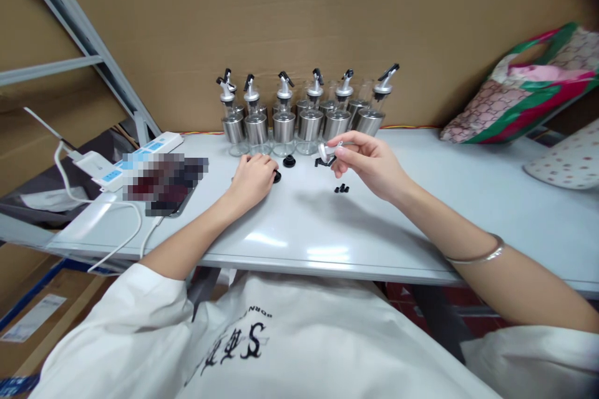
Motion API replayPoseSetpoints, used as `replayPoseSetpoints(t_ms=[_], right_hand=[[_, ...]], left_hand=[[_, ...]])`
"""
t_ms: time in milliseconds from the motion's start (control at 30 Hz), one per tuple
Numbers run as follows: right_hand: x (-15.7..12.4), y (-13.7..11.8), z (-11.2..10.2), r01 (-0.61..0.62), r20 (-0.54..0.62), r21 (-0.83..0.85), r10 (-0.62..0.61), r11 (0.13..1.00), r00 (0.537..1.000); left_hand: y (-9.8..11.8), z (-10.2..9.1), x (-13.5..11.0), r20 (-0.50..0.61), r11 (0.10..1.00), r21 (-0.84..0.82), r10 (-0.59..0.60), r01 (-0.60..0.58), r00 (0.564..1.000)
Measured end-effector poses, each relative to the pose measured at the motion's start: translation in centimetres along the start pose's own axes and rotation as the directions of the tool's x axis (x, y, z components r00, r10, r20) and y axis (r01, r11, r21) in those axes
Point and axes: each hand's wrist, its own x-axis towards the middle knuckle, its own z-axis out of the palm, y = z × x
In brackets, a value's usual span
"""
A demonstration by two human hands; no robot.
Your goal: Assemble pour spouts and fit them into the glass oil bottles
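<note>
My right hand (pixel 362 156) is raised above the table, pinching a silver pourer spout (pixel 325 151) between thumb and fingers. A black lever piece (pixel 322 163) shows just below the spout, partly hidden by my fingers. My left hand (pixel 255 176) rests low on the table, its fingers curled over a black rubber stopper (pixel 277 177) that is mostly covered. Beside it lies another black stopper (pixel 289 161). Several small black caps (pixel 342 188) sit in a cluster below my right hand. Behind stand steel-and-glass bottles (pixel 284 128), the front ones topped with silver pourers (pixel 284 88).
On the left are a power strip (pixel 140 162), a charger (pixel 96 165) with a white cable and a partly blurred phone (pixel 180 199). A patterned bag (pixel 496 93) and a dotted white object (pixel 566 159) occupy the right. Cardboard (pixel 299 25) backs the table (pixel 299 230).
</note>
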Motion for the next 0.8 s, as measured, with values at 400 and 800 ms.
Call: replayPoseSetpoints(t_ms=[400,800], right_hand=[[0.0,0.0,0.1,0.006,-0.002,-0.001,-0.006,1.000,1.000],[-0.2,0.2,0.3,-0.027,0.109,-0.020,0.029,0.999,0.994]], left_hand=[[0.2,-0.1,-0.1,-0.022,0.996,-0.025,0.090,-0.091,0.996],[1.1,-0.4,-0.3,-0.143,0.936,-0.338,0.053,-0.099,0.988]])
